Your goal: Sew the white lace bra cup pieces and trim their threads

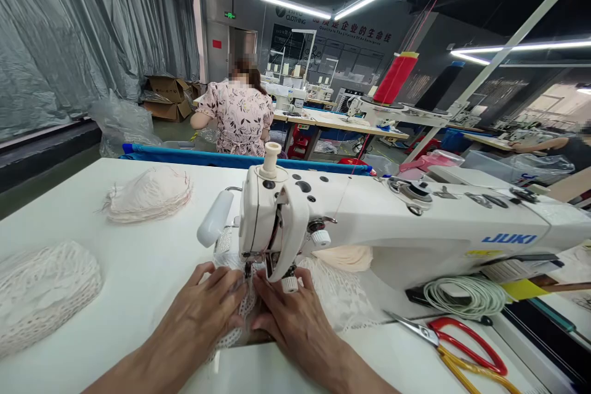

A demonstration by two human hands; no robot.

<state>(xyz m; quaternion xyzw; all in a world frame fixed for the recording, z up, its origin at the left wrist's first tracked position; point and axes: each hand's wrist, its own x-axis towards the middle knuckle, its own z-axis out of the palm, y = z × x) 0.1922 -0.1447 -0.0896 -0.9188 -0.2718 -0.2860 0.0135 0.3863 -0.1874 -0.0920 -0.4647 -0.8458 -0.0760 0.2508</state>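
White lace strip (233, 335), narrow and openwork, is the piece being worked, low in the middle of what I see. Biggest of everything around it is the silvery curtain (92, 31) hanging in folds away to the left. Next comes the white table (138, 258), and across it stretches a white JUKI sewing machine (392, 215), its needle end directly over the upper part of the strip. More lace fabric (339, 289) spreads under the machine's arm, and a thick lace bundle (46, 292) sits at the table's left side.

Then the worker's hands. The left hand (210, 301) lies palm down on the strip's left, fingers reaching forward and loosely bent, touching the lace. The right hand (295, 308) sits on the other side, thumb parted from the forefinger, its fingers partly behind the machine head. I can't tell whether either one truly pinches the lace or merely presses it down.

Behind the left hand, well apart from it, rests a stack of pale cloth pieces (148, 197). Scissors (436, 338) with red and yellow handles lie to the right, and just beyond them is a coil of pale cord (464, 295).
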